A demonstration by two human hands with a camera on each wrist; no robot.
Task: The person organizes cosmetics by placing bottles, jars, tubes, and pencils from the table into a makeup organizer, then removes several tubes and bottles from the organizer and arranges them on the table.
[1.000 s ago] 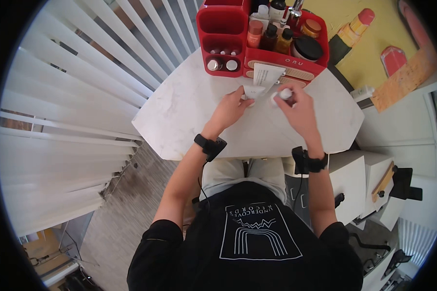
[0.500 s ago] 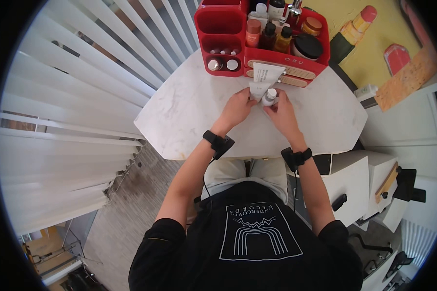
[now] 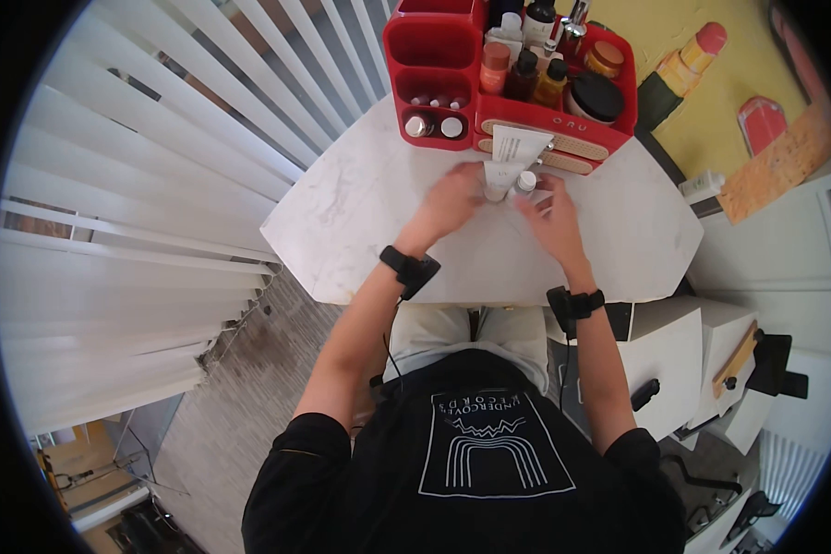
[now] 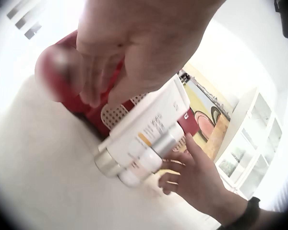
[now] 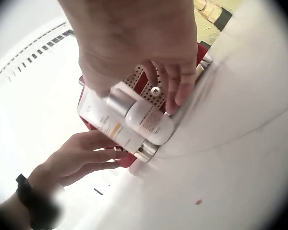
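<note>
A small white bottle [image 5: 151, 122] with a silver cap stands on the marble-look tabletop [image 3: 360, 231]. Right beside it, a white squeeze tube [image 4: 156, 117] stands on its metallic cap. Behind these, a larger white tube [image 3: 517, 141] stands against the red organizer. My left hand [image 3: 452, 199], blurred, is to the left of the squeeze tube, its fingers loose and holding nothing. To the right of the bottle is my right hand [image 3: 556, 222], fingers spread and apart from the bottle body, with the thumb near the bottle cap in the right wrist view.
The red organizer [image 3: 489, 115] at the table's back holds several bottles and jars, including a black-lidded jar [image 3: 597, 97]. Slatted blinds [image 3: 138, 166] hang on the left. A white cabinet [image 4: 252, 139] stands to the right, and a lipstick painting [image 3: 688, 60] is behind.
My right hand brought the small bottle leftward and set it down beside the squeeze tube, then its fingers loosened. My left hand let go of the tube and drew away to the left.
</note>
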